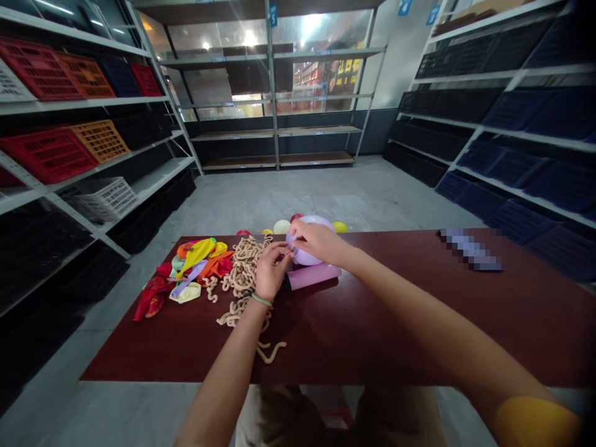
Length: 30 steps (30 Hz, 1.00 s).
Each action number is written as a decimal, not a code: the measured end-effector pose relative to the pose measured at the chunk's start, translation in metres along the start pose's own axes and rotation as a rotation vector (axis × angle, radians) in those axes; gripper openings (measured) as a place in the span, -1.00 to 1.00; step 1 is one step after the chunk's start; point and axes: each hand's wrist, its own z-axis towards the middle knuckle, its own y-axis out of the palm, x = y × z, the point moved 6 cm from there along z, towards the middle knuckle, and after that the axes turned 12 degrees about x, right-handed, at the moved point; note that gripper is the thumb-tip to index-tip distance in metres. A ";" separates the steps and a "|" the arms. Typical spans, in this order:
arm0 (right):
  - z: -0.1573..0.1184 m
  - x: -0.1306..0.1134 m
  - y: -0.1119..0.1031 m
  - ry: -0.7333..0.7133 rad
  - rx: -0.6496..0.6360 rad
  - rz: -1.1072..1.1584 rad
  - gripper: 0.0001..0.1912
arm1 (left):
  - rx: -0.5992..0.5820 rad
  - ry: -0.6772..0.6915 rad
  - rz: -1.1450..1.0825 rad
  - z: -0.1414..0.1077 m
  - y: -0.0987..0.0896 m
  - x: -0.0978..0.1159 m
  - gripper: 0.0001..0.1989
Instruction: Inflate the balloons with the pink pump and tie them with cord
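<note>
From far off, I look left to right over the shiny dark red wooden table (410,323). First comes a heap of flat, bright rubber balloons (198,257), then a pile of curly tan strings (246,264). The left hand (270,270) is next, with its fingertips close together by the balloon's neck. I can't tell if they pinch it. The round light purple balloon (305,256), full of air, is just past them, to their right. It looks almost round, with its neck end toward the left hand. The right hand (314,239) reaches over the balloon and pinches it near that neck, so this hand is nearer the fat part. Just below, on the table, a pink plastic tube (314,277) lies long from left to right, its black end by the left hand. Far right is a flat, blurry bluish thing (471,249).
</note>
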 end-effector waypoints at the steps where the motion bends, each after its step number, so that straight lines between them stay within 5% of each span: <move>1: -0.001 0.000 0.000 0.004 0.009 0.003 -0.88 | -0.013 -0.081 -0.041 -0.001 0.001 -0.005 -0.85; 6: -0.006 -0.002 -0.003 -0.006 0.056 -0.034 -0.92 | -0.036 -0.561 -0.269 -0.009 0.009 -0.029 -0.74; 9: -0.012 -0.009 0.000 -0.134 0.050 -0.073 -0.83 | -0.016 -0.672 -0.374 -0.010 0.011 -0.030 -0.71; 13: -0.022 -0.016 0.007 -0.361 0.027 -0.246 -0.76 | 0.022 -0.724 -0.410 -0.010 0.011 -0.031 -0.70; 22: -0.031 -0.025 0.016 -0.534 0.110 -0.656 -0.75 | 0.009 -0.768 -0.406 -0.011 0.013 -0.032 -0.69; 30: -0.035 -0.025 0.022 -0.466 0.004 -0.590 -0.70 | 0.000 -0.729 -0.375 -0.010 0.012 -0.031 -0.68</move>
